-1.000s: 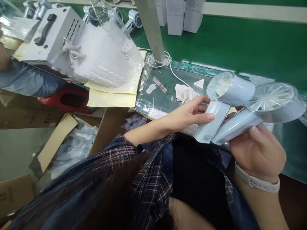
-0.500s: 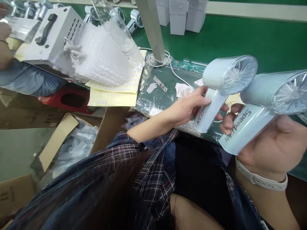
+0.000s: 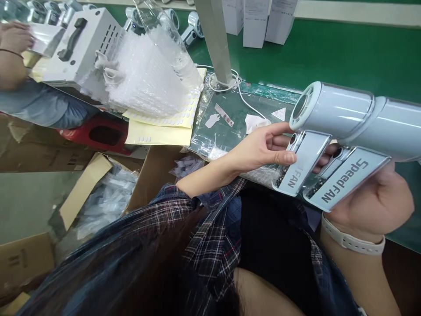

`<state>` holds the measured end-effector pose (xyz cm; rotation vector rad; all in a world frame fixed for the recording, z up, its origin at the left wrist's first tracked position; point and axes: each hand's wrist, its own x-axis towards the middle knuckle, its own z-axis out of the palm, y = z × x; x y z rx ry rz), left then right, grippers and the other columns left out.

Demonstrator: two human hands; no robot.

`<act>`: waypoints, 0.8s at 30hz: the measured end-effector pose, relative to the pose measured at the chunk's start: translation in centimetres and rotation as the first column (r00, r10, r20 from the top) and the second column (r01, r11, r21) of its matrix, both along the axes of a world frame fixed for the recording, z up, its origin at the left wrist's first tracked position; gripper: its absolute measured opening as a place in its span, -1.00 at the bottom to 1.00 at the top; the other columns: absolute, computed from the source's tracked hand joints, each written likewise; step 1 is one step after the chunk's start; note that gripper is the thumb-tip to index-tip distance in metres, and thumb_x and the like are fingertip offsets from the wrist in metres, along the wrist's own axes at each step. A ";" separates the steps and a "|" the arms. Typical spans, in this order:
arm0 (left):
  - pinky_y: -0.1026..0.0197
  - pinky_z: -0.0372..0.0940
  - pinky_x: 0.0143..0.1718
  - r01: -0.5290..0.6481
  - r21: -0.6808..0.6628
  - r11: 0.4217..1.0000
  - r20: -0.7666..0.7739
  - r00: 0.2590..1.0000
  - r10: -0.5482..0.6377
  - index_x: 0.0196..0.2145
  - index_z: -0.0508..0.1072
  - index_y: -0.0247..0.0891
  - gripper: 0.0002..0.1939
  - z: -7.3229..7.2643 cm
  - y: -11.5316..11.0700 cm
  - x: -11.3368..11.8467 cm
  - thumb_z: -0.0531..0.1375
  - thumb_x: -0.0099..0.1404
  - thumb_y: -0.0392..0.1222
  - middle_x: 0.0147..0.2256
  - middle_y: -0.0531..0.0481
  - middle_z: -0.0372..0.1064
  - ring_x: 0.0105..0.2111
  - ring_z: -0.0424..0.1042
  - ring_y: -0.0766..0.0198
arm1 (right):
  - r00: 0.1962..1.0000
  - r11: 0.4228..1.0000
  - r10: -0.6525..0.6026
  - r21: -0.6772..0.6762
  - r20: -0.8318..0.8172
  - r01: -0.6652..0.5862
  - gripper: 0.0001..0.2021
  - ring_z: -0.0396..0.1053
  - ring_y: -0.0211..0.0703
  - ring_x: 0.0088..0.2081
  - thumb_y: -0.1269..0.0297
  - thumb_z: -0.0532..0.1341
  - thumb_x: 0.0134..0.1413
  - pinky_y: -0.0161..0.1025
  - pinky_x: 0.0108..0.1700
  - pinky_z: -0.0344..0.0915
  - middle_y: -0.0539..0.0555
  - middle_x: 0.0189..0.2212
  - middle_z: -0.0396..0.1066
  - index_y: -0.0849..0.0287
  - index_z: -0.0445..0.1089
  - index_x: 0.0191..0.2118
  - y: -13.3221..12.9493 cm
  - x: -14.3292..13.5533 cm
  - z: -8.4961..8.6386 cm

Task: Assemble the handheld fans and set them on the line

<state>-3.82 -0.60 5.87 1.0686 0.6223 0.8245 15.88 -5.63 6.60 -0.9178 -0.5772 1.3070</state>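
Two pale blue handheld fans are held up side by side at the right. My left hand (image 3: 266, 147) is closed around the handle of the nearer-left handheld fan (image 3: 342, 103), thumb across its lettering. My right hand (image 3: 378, 197), with a pale wristband, grips the second handheld fan (image 3: 355, 175), whose handle reads "Speed FAN". The fan heads touch or overlap, their outer ends pointing right. Dark slots with small parts show along the left side of both handles. Some fingers of my right hand are hidden behind the handles.
A metal post (image 3: 217, 48) with a white cable rises from the bench. Left of it lie stacked clear plastic sleeves (image 3: 148, 79), yellow sticker sheets (image 3: 161, 136) and a white machine (image 3: 82, 48). White boxes (image 3: 255, 22) stand behind. Another person's hand (image 3: 16, 39) is far left.
Both fans have turned in my hands, so their clear grille ends no longer face the camera and their handle sides with slots show. My left fingers have shifted on the handle.
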 end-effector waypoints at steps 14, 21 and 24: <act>0.28 0.40 -0.29 -0.064 -0.068 0.996 -0.043 0.997 0.061 0.06 0.56 -0.29 -0.18 -1.2 0.1 0.7 0.45 0.07 0.40 -0.30 -0.02 0.52 -0.29 0.47 0.29 | 0.999 0.987 -0.009 -0.162 0.045 0.016 -0.64 0.58 -0.09 -0.41 0.33 0.04 0.33 -0.16 -0.36 0.63 0.14 -0.35 0.59 0.16 0.63 -0.23 0.6 -0.5 -1.6; 0.33 0.33 -0.42 -0.060 -0.121 0.991 -0.085 0.995 0.050 -0.05 0.58 -0.30 -0.21 -0.4 0.3 0.2 0.51 -0.05 0.37 -0.40 0.06 0.41 -0.39 0.38 0.36 | 0.995 0.979 -0.028 -0.200 0.100 0.048 -0.71 0.59 -0.02 -0.42 0.24 0.16 0.24 -0.09 -0.37 0.66 0.14 -0.35 0.59 0.14 0.65 -0.29 0.8 -0.9 -1.9; 0.37 0.28 -0.47 -0.018 -0.119 0.993 -0.071 0.997 0.010 -0.01 0.57 -0.30 -0.18 0.1 0.3 -0.1 0.53 -0.07 0.34 -0.37 0.05 0.42 -0.36 0.38 0.35 | 0.987 0.981 -0.047 -0.181 0.153 0.074 -0.73 0.59 0.07 -0.42 0.29 0.15 0.17 0.08 -0.34 0.68 0.11 -0.38 0.59 0.09 0.64 -0.34 0.9 -1.1 -1.5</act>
